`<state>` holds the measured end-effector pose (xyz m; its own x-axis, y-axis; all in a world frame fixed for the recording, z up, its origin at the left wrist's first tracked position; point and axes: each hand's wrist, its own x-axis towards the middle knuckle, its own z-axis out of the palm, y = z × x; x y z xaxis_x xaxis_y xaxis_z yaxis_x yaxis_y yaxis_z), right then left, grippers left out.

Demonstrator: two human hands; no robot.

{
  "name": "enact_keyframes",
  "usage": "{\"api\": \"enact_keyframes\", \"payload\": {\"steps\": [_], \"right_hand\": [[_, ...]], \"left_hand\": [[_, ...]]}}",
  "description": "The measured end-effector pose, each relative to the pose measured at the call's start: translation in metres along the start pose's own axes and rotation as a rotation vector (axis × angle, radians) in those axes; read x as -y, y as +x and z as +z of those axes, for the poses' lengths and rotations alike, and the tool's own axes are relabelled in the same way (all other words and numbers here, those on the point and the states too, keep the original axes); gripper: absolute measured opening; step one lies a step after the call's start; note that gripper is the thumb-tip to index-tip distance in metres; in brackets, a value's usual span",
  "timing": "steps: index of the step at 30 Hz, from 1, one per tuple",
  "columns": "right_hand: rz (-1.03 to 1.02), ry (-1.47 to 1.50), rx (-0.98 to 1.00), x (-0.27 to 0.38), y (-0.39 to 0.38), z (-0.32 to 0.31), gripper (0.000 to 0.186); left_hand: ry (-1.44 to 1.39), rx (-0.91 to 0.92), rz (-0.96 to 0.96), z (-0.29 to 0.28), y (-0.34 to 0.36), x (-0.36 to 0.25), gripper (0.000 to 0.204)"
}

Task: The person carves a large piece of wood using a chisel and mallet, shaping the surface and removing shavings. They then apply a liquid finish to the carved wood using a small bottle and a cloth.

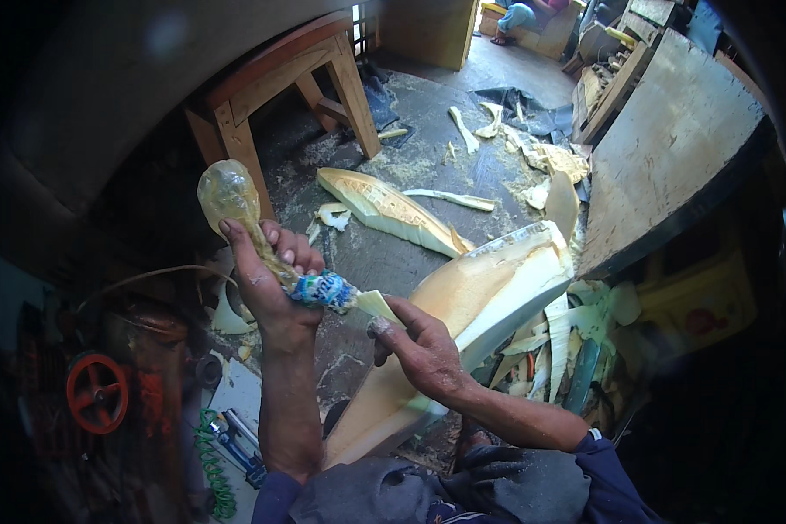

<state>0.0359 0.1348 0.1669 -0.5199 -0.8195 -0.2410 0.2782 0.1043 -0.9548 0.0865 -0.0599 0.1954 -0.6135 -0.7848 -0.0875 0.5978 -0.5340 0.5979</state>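
Observation:
My left hand (269, 284) is closed around a clear, amber-tinted plastic bottle (229, 190), its rounded end pointing up and away. Blue-and-white printed plastic (323, 290) wraps the bottle's narrow end, which points toward my right hand. Between the thumb and fingers of my right hand (424, 349) is a small pale-yellow foam piece (374, 303), at the tip of the wrapped end. Whether the two touch, I cannot tell. Below and beyond my right hand stretches a long, shaped foam block (463, 293), tan on top with whitish cut sides, partly hidden by that hand and forearm.
Another long foam piece (393, 210) lies on the dusty floor beyond, among offcuts (463, 131). A wooden stool (279, 65) stands at far left, a large board (672, 148) leans at right. Nearer left are a red handwheel (97, 393) and a green coiled hose (214, 463). A person (522, 16) sits far back.

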Motion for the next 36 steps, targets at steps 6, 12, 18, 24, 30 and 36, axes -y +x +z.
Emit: {"api": "enact_keyframes", "payload": {"steps": [6, 12, 18, 24, 30, 36], "right_hand": [[0.031, 0.079, 0.039, -0.01, 0.002, 0.016, 0.043], [0.006, 0.093, 0.029, -0.008, 0.004, 0.023, 0.044], [-0.047, 0.202, 0.044, -0.021, 0.005, 0.022, 0.041], [0.077, 0.217, 0.037, -0.023, 0.008, 0.009, 0.039], [0.021, 0.693, 0.151, -0.008, -0.003, -0.038, 0.036], [-0.043, 0.089, -0.416, -0.002, -0.007, -0.13, 0.035]], "left_hand": [[-0.029, -0.064, 0.013, -0.019, 0.003, -0.009, 0.053], [-0.039, -0.037, -0.022, -0.02, 0.003, -0.011, 0.049], [0.005, -0.072, -0.058, -0.011, -0.005, -0.003, 0.049], [0.303, -0.182, 0.094, 0.0, -0.013, 0.012, 0.051], [0.172, -0.223, -0.048, -0.017, -0.01, 0.032, 0.052], [-0.206, 0.079, -0.452, -0.012, -0.047, 0.087, 0.055]]}}
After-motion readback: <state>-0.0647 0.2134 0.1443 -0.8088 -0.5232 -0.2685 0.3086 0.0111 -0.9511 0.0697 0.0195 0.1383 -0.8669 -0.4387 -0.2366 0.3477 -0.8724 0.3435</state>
